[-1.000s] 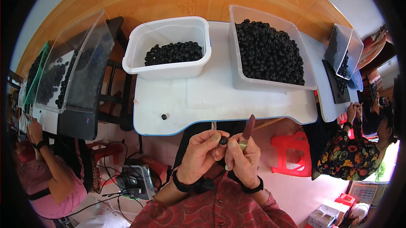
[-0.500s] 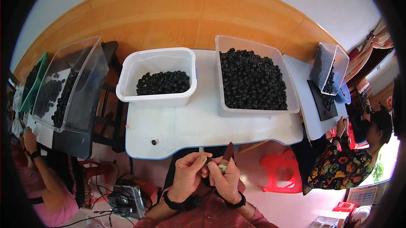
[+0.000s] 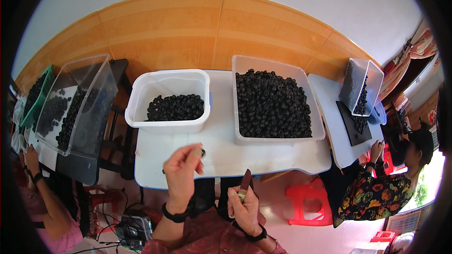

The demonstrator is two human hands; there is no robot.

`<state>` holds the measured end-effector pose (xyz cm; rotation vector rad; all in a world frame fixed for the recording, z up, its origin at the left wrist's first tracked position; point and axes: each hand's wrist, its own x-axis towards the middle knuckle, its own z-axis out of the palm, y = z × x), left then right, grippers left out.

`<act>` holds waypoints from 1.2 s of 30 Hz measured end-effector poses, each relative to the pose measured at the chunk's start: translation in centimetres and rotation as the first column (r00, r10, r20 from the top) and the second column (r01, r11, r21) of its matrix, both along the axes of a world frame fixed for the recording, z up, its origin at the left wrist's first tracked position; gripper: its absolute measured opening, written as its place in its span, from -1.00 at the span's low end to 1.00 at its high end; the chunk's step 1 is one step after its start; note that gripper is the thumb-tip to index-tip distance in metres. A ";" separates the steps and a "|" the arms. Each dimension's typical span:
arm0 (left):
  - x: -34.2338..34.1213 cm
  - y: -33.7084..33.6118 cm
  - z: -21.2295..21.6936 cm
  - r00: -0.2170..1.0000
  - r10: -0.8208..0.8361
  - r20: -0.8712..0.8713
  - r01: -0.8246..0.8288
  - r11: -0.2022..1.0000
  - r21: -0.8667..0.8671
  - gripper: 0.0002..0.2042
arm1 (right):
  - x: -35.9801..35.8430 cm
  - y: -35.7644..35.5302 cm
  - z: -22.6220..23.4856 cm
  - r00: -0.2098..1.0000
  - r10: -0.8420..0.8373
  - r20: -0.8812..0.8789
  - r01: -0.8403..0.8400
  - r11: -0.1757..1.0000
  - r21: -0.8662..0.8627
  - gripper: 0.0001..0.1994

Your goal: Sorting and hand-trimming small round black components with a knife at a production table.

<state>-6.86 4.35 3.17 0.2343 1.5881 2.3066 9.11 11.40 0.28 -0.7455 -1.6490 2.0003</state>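
Note:
My left hand (image 3: 181, 175) is raised over the front edge of the white table, its thumb and fingers pinching a small black ring-shaped piece (image 3: 203, 152). In my right hand (image 3: 244, 207), in front of the table edge, is a knife (image 3: 245, 183) with a pale green handle, its dark reddish-brown blade pointing up. Beyond my left hand stands a white tub (image 3: 167, 124) partly filled with black round pieces (image 3: 175, 108). A larger translucent bin (image 3: 282, 139) to the right is heaped with similar holed pieces (image 3: 273, 105). Part of a lone black piece shows beside my left hand.
At left, a clear bin (image 3: 70, 108) and a green basket (image 3: 40, 94) hold black pieces near another person's arm (image 3: 44, 192). At right, a person in a flowered top (image 3: 376, 192) sits by a tipped clear bin (image 3: 361, 84). A red stool (image 3: 308, 202) stands below.
My hands, close together before, are now apart. The left has moved up and left with the small black piece; the right has lowered slightly with the knife. The whole view has shifted a little.

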 end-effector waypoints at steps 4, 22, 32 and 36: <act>-4.1 1.8 1.6 0.959 0.213 -0.185 -0.241 0.960 -0.143 -0.80 | 0.3 0.3 -0.2 0.999 -0.017 0.029 0.016 0.999 0.049 -0.84; -3.1 16.4 1.8 0.296 -0.382 -0.875 -0.335 0.817 -0.470 -0.91 | 0.9 3.0 -0.9 0.993 -0.116 0.022 0.116 0.993 0.005 -0.83; -3.2 17.3 2.0 0.306 -0.665 -0.681 -0.228 0.643 -0.731 -0.94 | 0.7 3.3 -1.5 0.993 -0.109 0.034 0.109 0.994 -0.007 -0.90; -3.4 16.9 2.0 0.317 -0.682 -0.659 -0.193 0.634 -0.749 -0.93 | 0.8 3.2 -1.5 0.994 -0.100 0.047 0.101 0.995 -0.017 -0.91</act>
